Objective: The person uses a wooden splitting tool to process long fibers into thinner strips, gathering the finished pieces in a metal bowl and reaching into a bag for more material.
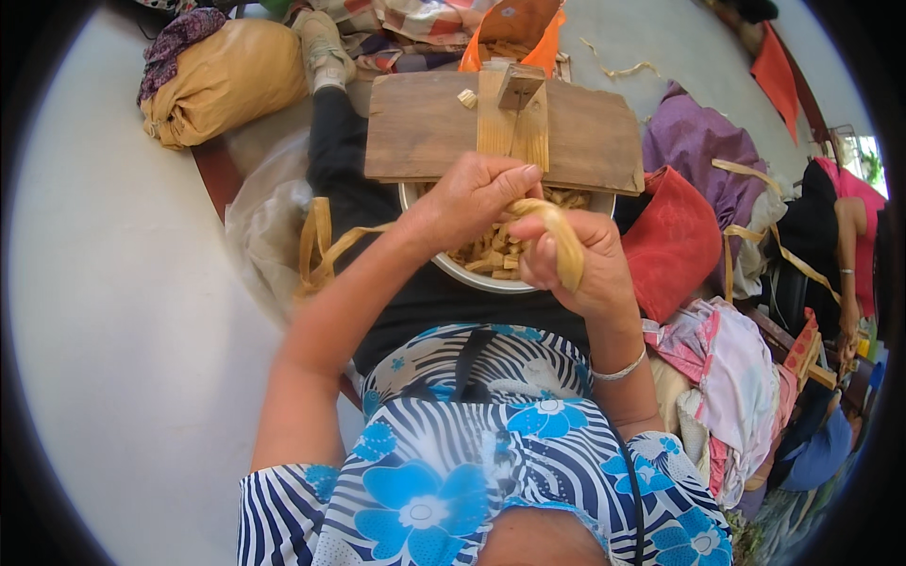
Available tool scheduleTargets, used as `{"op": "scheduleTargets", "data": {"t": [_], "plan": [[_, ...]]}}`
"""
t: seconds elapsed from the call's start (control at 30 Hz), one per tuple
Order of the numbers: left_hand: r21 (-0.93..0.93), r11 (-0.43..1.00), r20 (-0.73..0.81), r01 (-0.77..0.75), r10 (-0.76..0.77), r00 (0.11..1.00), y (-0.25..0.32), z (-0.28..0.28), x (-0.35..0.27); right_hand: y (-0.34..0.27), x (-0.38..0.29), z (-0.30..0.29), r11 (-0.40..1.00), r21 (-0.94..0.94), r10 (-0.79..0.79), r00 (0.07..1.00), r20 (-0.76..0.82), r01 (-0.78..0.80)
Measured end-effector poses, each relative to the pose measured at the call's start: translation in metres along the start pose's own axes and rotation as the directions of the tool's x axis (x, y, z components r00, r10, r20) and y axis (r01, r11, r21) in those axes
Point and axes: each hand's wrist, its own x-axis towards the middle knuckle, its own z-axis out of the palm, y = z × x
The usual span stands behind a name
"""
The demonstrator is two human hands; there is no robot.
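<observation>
My left hand (476, 197) is closed with thumb against fingers, on one end of a folded tan plant-like strip (570, 247). My right hand (591, 258) grips the same strip, which arches over its fingers; a bracelet circles that wrist. Both hands are just in front of a wooden board (425, 127) that lies across a pale round basin (488, 281). Short chopped tan pieces (488, 256) fill the basin below my hands. A lighter wood plank (492, 124) with a slit runs down the board's middle and carries an upright wooden block (520, 86).
One cut piece (467, 98) sits on the board. Beyond it stands an orange bag (548, 49) of pieces. Loose strips (322, 244) hang by my left forearm. A red cloth (669, 247) and a purple cloth (701, 152) lie to the right, near another person's arm (849, 247).
</observation>
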Motion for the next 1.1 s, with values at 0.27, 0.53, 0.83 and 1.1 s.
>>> {"op": "scheduleTargets", "data": {"t": [0.27, 0.53, 0.83, 1.1], "plan": [[-0.277, 0.957, 0.012, -0.083, 0.09, 0.996, -0.006, 0.045, -0.003, 0.021, 0.034, -0.033, 0.593, -0.776, -0.611, 0.748, -0.26, 0.215], [0.264, 0.95, -0.176, -0.167, 0.218, 0.96, -0.037, 0.041, 0.003, 0.031, 0.031, -0.054, 0.336, -0.94, -0.623, 0.761, -0.181, 0.052], [0.751, 0.552, -0.087, -0.364, 0.628, 0.774, -0.048, 0.042, -0.007, 0.057, 0.015, -0.06, 0.99, 0.116, 0.111, 0.954, -0.279, -0.082], [0.637, 0.711, -0.104, -0.297, 0.461, 0.881, -0.015, 0.049, -0.006, 0.045, 0.02, -0.048, 0.929, -0.335, -0.269, 0.911, -0.313, 0.159]]}}
